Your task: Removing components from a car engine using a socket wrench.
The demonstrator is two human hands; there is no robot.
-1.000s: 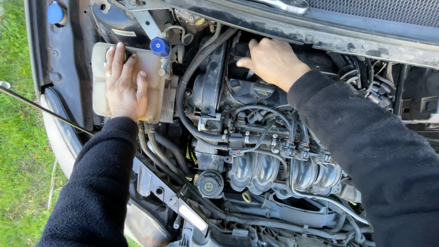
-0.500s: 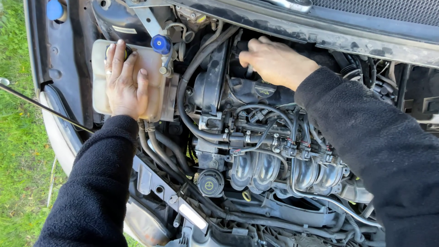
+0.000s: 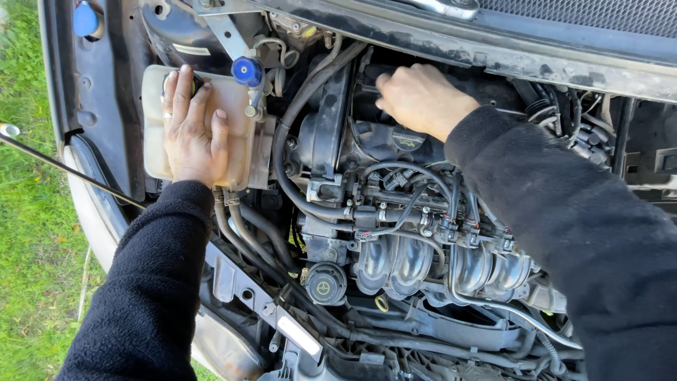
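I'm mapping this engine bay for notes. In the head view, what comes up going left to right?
Grass → prop rod → left hand on pale reservoir → blue cap → round black cap → right hand → black sleeve.

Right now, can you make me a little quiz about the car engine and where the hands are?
1. True or false: the left hand lies flat on the pale plastic tank.
2. What colour is the round cap just beside that tank: A red, B blue, C yellow?
3. Where is the right hand: on the grass, or reaching into the back of the engine?

Key
1. True.
2. B, blue.
3. Reaching into the back of the engine; what its fingers touch is hidden.
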